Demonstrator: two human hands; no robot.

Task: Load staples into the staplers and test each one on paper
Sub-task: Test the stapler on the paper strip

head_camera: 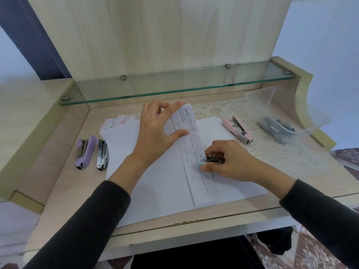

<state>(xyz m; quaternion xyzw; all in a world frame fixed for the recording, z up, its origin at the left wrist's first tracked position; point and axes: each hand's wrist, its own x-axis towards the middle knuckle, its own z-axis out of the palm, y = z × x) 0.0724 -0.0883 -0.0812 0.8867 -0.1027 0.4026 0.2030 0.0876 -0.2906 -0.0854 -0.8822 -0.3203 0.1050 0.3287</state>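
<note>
Reading on the strip: the folded paper strip (pixel 191 152) is showing "AUTHORISED 8279" twice. The other words are too small to read. Lots of staples are sitting in it.
Left hand (pixel 155 131): it is pinching the far end of the paper strip between thumb and fingers, lifting that end off the white sheets (pixel 155 187).
Right hand (pixel 227 160): it is gripping the pale blue stapler (pixel 211 161), which is biting the strip's right edge.
Clear tub (pixel 272 98): it is sitting tilted on the lace mat (pixel 213 109) at the right, holding a heap of dark grey staples (pixel 277 131).
Staplers, counted: four are showing. The pale blue stapler is in the right hand. The pink stapler (pixel 238 129) is lying on the lace mat. The purple stapler (pixel 84 152) and the silver stapler (pixel 102 154) are lying side by side, left of the white sheets.
Small boxes (pixel 118 121): pink-and-white ones are peeking out behind the white sheets. I cannot tell how many.
</note>
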